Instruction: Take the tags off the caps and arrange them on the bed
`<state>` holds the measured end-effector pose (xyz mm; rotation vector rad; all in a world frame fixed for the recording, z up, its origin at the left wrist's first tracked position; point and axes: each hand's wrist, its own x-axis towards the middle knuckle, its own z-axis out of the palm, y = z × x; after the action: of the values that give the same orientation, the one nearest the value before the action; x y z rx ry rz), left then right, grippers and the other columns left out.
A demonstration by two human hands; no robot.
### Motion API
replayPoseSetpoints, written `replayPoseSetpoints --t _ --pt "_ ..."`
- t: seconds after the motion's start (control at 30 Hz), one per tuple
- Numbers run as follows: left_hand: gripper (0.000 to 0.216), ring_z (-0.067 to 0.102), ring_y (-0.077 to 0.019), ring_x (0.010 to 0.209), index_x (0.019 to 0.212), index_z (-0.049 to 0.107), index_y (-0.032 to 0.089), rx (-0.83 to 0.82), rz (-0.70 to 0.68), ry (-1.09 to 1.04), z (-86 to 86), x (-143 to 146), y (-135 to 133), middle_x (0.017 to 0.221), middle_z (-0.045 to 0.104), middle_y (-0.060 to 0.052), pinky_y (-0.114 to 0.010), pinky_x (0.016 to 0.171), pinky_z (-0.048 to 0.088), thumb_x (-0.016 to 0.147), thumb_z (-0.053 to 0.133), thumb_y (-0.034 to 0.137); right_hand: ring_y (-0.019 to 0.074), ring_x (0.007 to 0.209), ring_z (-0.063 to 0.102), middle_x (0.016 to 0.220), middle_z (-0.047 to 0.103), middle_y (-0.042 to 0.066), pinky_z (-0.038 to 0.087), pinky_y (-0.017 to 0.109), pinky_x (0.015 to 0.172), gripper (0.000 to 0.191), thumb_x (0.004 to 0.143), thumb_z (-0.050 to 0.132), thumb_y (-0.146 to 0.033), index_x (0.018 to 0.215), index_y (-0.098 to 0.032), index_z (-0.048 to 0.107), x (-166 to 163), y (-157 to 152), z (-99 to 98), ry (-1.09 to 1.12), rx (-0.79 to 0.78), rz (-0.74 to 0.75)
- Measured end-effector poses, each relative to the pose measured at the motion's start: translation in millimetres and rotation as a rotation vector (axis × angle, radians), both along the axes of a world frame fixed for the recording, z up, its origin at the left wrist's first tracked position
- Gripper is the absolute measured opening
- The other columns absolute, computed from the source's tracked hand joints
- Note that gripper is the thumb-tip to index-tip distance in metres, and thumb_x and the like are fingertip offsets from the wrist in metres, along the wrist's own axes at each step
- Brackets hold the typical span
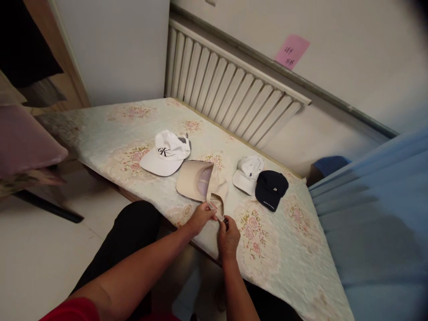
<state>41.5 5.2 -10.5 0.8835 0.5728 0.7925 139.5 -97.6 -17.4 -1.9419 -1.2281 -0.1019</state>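
A beige cap (197, 180) lies upside down on the flowered bedspread (110, 129), its back strap toward me. My left hand (200, 217) pinches the strap from the left. My right hand (228, 238) grips the strap's end and its small buckle from the right. Both hands are closed on the strap at the near edge of the bed. A white cap with a black logo (166, 153) lies just beyond, to the left.
A small white cap (248, 173) and a navy cap (270, 189) sit side by side to the right. A white radiator (230, 87) runs along the far wall, with a pink note (291, 50) above. Blue fabric (377, 214) covers the right side. A pink pillow (23, 142) is at left.
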Motion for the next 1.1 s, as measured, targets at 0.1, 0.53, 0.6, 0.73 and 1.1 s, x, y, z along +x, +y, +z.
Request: replayPoseSetpoints --t 0.1,0.53,0.6,0.73,1.1 --pt "0.021 0.057 -0.0093 0.054 0.084 0.054 0.015 -0.004 0.000 0.003 1.9 -0.5 -1.1 0.059 0.059 0.005 -0.023 0.064 0.046 0.069 0.066 0.024 0.0193 0.076 0.060 0.085 0.066 0.005 0.042 0.028 0.070 0.023 0.087 0.045 -0.027 0.102 -0.019 0.061 -1.2 -0.5 0.2 0.026 -0.036 -0.037" --pt "0.021 0.057 -0.0101 0.054 0.083 0.053 0.016 0.009 0.031 0.030 9.6 -1.8 -4.8 0.055 0.058 0.005 -0.022 0.063 0.044 0.069 0.065 0.025 0.0189 0.063 0.058 0.072 0.065 0.003 0.038 0.027 0.061 0.024 0.088 0.046 -0.033 0.099 -0.019 0.061 -2.3 -1.1 2.0 0.011 -0.053 -0.059" --pt "0.020 0.057 -0.0101 0.054 0.083 0.053 0.016 0.017 0.036 0.039 10.1 -1.6 -5.5 0.055 0.059 0.005 -0.022 0.063 0.044 0.070 0.064 0.025 0.0189 0.063 0.058 0.073 0.065 0.003 0.038 0.027 0.062 0.024 0.088 0.046 -0.033 0.099 -0.018 0.061 -2.4 -1.2 1.8 0.003 -0.053 -0.056" --pt "0.018 0.057 -0.0104 0.055 0.084 0.054 0.015 0.045 0.055 0.065 12.0 -1.9 -6.5 0.055 0.059 0.005 -0.022 0.062 0.044 0.071 0.063 0.024 0.0189 0.063 0.058 0.073 0.065 0.003 0.038 0.027 0.061 0.024 0.089 0.047 -0.035 0.100 -0.018 0.061 -2.7 -1.0 1.1 0.008 -0.056 -0.056" --pt "0.015 0.058 -0.0121 0.056 0.083 0.056 0.015 0.074 0.104 0.121 21.9 -2.9 -8.9 0.056 0.058 0.004 -0.024 0.063 0.045 0.072 0.064 0.021 0.0178 0.060 0.057 0.071 0.064 0.003 0.037 0.027 0.060 0.028 0.090 0.047 -0.039 0.099 -0.017 0.061 -4.0 -1.2 2.6 -0.015 -0.065 -0.050"
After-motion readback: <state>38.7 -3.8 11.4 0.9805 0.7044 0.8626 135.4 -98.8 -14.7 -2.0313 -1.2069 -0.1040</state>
